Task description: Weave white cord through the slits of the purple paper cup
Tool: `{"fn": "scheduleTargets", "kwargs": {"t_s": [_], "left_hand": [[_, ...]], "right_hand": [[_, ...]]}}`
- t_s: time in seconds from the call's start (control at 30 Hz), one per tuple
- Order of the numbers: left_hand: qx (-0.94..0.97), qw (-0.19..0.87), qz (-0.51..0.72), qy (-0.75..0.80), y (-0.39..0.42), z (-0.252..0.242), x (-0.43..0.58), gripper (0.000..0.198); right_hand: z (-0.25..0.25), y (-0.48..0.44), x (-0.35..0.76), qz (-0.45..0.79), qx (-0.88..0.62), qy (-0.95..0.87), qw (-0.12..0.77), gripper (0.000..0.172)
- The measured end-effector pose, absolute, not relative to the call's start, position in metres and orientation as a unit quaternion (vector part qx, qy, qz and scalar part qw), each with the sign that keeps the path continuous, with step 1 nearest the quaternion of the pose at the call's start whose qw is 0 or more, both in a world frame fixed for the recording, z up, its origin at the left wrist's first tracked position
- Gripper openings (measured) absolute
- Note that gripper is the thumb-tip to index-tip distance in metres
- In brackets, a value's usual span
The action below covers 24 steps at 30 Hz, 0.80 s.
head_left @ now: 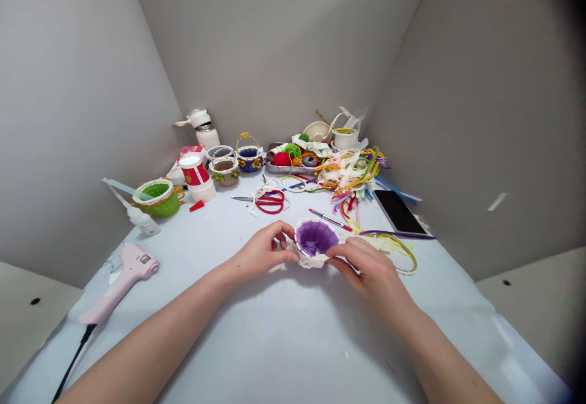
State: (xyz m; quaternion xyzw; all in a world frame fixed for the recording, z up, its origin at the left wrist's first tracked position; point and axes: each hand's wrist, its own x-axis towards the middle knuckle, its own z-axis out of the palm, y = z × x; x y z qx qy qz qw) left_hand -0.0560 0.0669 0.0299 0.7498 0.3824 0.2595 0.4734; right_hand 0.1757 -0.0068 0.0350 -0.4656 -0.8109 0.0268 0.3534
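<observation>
A small purple paper cup (315,237) with white lace trim around its lower rim lies tilted toward me at the table's middle. My left hand (263,250) grips its left side with curled fingers pinching the lace. My right hand (366,265) holds the right side, fingers closed on the cup's edge and lace. Both forearms reach in from the bottom of the head view.
Red scissors (269,201), a red pen (330,219), a black phone (400,212) and tangled coloured strips (354,178) lie beyond the cup. A pink glue gun (123,281), a green cup basket (158,198), a glue bottle (141,218) and small decorated baskets (235,163) stand at left and back.
</observation>
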Motion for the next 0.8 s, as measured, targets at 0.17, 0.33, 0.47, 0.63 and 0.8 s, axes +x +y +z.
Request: {"fn": "scheduleTargets", "kwargs": {"t_s": [0.17,0.33,0.47,0.63,0.8], "left_hand": [[0.743,0.495,0.248,0.376,0.062,0.022,-0.051,0.026],[0.809,0.419,0.248,0.328,0.063,0.030,-0.056,0.018],[0.849,0.386,0.228,0.279,0.063,0.046,-0.061,0.017],[0.854,0.413,0.121,0.293,0.062,0.071,-0.065,0.016],[0.901,0.284,0.077,0.318,0.061,0.106,-0.059,0.016]], "right_hand": [[0.031,-0.005,0.183,0.029,-0.466,-0.807,0.362,0.011],[0.032,-0.005,0.185,0.031,-0.470,-0.805,0.361,0.011],[0.035,-0.005,0.186,0.030,-0.475,-0.802,0.362,0.012],[0.034,-0.005,0.186,0.035,-0.471,-0.809,0.352,0.012],[0.032,-0.007,0.182,0.045,-0.463,-0.815,0.344,0.010]]}}
